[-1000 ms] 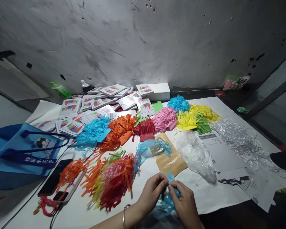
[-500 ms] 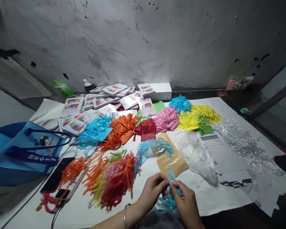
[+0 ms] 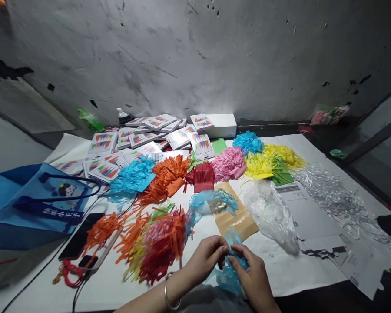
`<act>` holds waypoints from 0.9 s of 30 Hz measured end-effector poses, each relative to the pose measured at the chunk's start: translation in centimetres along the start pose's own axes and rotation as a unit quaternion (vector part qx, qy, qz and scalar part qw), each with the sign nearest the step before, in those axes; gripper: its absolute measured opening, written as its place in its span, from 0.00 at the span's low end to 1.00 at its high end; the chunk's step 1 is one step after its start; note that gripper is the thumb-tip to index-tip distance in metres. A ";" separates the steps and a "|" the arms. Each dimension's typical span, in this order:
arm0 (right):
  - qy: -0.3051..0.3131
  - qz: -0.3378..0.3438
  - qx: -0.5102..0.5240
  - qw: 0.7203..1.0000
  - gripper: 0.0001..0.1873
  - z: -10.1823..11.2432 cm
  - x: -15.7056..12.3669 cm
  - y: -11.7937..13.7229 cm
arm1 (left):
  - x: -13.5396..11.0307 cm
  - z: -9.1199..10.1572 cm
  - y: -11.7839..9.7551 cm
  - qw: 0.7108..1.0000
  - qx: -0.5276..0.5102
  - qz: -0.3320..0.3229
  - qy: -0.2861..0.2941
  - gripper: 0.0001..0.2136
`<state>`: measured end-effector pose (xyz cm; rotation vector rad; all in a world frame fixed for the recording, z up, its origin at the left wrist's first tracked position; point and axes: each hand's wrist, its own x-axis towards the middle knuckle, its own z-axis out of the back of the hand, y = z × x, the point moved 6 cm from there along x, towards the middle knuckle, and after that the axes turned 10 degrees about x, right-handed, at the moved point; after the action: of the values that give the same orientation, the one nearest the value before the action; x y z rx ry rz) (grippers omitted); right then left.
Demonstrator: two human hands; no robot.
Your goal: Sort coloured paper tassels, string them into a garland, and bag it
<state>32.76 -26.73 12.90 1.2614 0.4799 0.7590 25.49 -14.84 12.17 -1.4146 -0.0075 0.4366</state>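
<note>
Pale blue fringed tissue paper (image 3: 227,278) is between my hands at the front edge of the table. My left hand (image 3: 210,256), with a silver bangle on its wrist, pinches the paper's upper left side. My right hand (image 3: 250,271) is closed round its right side, thumb and fingers pressed together on the strips. More light blue fringe (image 3: 211,203) lies just beyond, partly over a brown paper envelope (image 3: 234,217). Left of my hands rests a multicoloured heap of tissue tassels (image 3: 159,248), red, pink, yellow and orange.
Coloured fringe bundles (image 3: 200,176) cross the table's middle. Printed white packets (image 3: 156,134) are piled at the back. A blue bag (image 3: 26,217), a phone (image 3: 80,237) and a cable lie left. Clear plastic (image 3: 270,213), printed card (image 3: 309,217) and silvery strands (image 3: 332,191) spread right.
Both hands stay close together on the blue tissue paper. The strips have shifted, and more of the paper shows below the fingers. My view has moved slightly.
</note>
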 end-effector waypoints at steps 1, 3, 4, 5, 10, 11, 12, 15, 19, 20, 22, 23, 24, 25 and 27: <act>0.007 0.024 -0.025 0.999 0.14 -0.1 0.1 0.2 | -0.2 0.2 -0.3 0.997 0.063 -0.030 -0.009 0.15; 0.019 0.079 -0.077 0.994 0.13 -0.4 0.1 0.6 | -0.6 0.6 -0.8 0.980 0.172 -0.087 -0.040 0.10; 0.022 0.103 -0.097 0.990 0.13 -0.6 0.1 0.8 | -0.8 0.8 -1.0 0.971 0.208 -0.104 -0.058 0.09; 0.023 0.123 -0.113 0.986 0.13 -0.8 0.0 0.9 | -1.1 1.0 -1.1 0.964 0.229 -0.113 -0.077 0.08; 0.008 0.128 -0.106 0.986 0.14 -1.7 -0.2 0.5 | -1.6 0.9 0.5 0.985 0.143 -0.062 -0.072 0.11; 0.012 0.114 -0.092 0.989 0.15 -2.1 -0.2 0.2 | -1.6 0.9 1.0 0.991 0.112 -0.045 -0.060 0.12; 0.024 0.098 -0.076 0.992 0.16 -2.6 -0.1 -0.1 | -1.6 0.9 1.6 0.994 0.090 -0.029 -0.052 0.13; 0.080 0.054 -0.033 0.995 0.16 -4.3 0.7 -1.4 | -2.1 3.8 2.7 0.992 0.081 0.003 -0.093 0.17; 0.078 0.091 -0.086 0.989 0.18 -5.9 4.4 -2.6 | -3.6 13.5 2.3 0.964 0.170 0.025 -0.204 0.15; 0.083 0.118 -0.116 0.983 0.20 -6.7 5.9 -2.7 | -4.0 16.4 2.1 0.955 0.205 0.040 -0.212 0.15; 0.101 0.174 -0.191 0.961 0.25 -8.9 9.4 -3.0 | -4.5 21.6 1.8 0.937 0.272 0.075 -0.205 0.14; 0.101 0.195 -0.237 0.946 0.27 -10.1 11.3 -3.2 | -4.6 23.9 1.7 0.925 0.310 0.089 -0.201 0.13; 0.093 0.209 -0.282 0.932 0.29 -11.2 13.2 -3.5 | -4.5 25.6 1.7 0.912 0.344 0.105 -0.199 0.12; 0.088 0.215 -0.302 0.925 0.30 -12.2 15.0 -3.8 | -4.3 26.9 1.7 0.895 0.379 0.109 -0.206 0.09; 0.084 0.225 -0.323 0.916 0.24 -13.8 17.7 -4.7 | -3.5 27.7 1.4 0.855 0.442 0.093 -0.256 0.07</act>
<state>36.14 -5.01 6.29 0.6809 0.0423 1.2975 14.60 10.55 16.44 -0.3607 -0.0908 0.8397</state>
